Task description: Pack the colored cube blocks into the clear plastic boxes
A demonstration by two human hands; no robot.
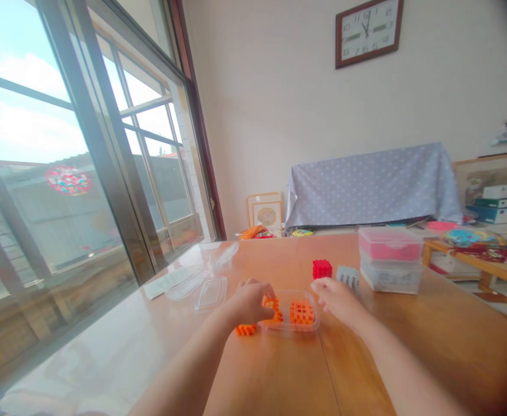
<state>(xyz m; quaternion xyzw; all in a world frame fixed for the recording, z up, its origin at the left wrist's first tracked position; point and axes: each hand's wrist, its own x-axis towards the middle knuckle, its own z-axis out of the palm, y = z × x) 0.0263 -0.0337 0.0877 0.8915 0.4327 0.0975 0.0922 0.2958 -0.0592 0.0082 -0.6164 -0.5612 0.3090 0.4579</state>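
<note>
My left hand point(252, 301) reaches over the left side of a clear plastic container point(309, 327), its thumb and fingers closed around an orange interlocking block piece point(274, 312). Inside the container's right half lies an orange lattice block point(302, 313). Another orange toothed piece point(245, 330) rests on the table just outside the container, below my left wrist. My right hand point(337, 297) is by the container's right rim, fingers curled together; whether they grip anything is hidden. Behind that hand stand a red block cube point(322, 269) and a grey block cube point(347, 277).
Two stacked clear boxes, the upper one with pink contents point(391, 245) and the lower one with grey contents point(389, 276), stand at the table's right. Clear lids point(210, 293) and a paper sheet point(166, 284) lie left on the wooden table point(279, 375). A window point(149, 144) borders the left.
</note>
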